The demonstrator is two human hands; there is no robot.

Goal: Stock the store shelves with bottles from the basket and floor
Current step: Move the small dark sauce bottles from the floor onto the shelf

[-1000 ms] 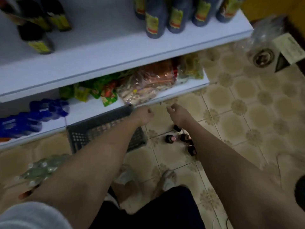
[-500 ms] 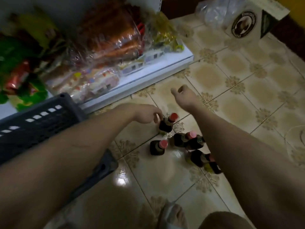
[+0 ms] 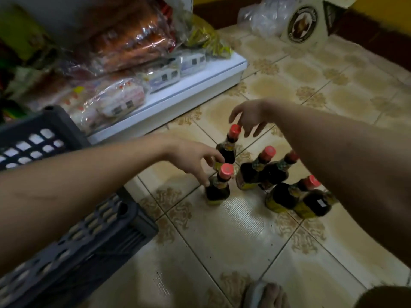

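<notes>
1. Step in hand: picking bottles off the floor (image 3: pixel 222 236), both hands reaching down at once
2. Left hand (image 3: pixel 191 156): fingers spread & half curled, tips just touching the nearest bottle (image 3: pixel 219 185) at its neck; nothing held yet
3. Right hand (image 3: pixel 250 117): fingers loosely splayed over the red cap of the far bottle (image 3: pixel 229 145), no grip closed
4. Other bottles (image 3: pixel 255 172) stand upright in a cluster just right of these two, partly behind the right forearm
5. Dark basket (image 3: pixel 73 236) sits on the floor beside the low shelf edge (image 3: pixel 169 103), w/ snack packs (image 3: pixel 120 98) on it
6. Next, I'd say: close each hand round a neck, lift straight up so neighbours don't topple, then carry to the shelf
</notes>
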